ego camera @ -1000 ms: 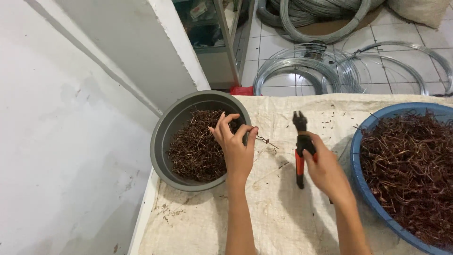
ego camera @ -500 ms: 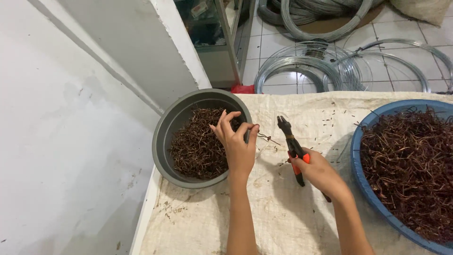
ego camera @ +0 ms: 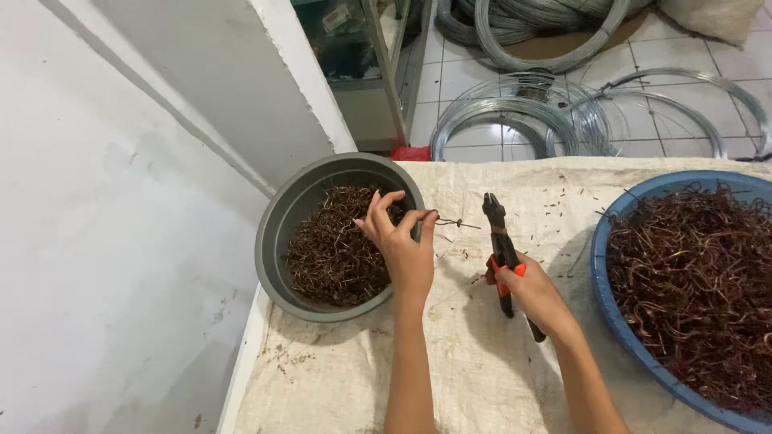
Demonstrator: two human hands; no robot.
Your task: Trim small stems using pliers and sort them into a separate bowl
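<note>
My left hand (ego camera: 402, 245) hovers at the right rim of a grey bowl (ego camera: 277, 241) and pinches a short bent piece of rusty wire (ego camera: 457, 223) between thumb and forefinger. My right hand (ego camera: 535, 293) grips black pliers with orange-red handles (ego camera: 498, 241), jaws pointing away from me, just right of the wire piece. The grey bowl holds several cut brown wire pieces (ego camera: 330, 253).
A blue basin (ego camera: 611, 305) full of rusty brown wire stands at the right on a cloth-covered table (ego camera: 458, 354). Coils of grey steel wire (ego camera: 515, 120) lie on the tiled floor beyond. A white wall is at the left.
My right hand has brought the pliers leftward, then turned them upright again, jaws close to the wire piece. My left hand has stayed at the bowl's rim.
</note>
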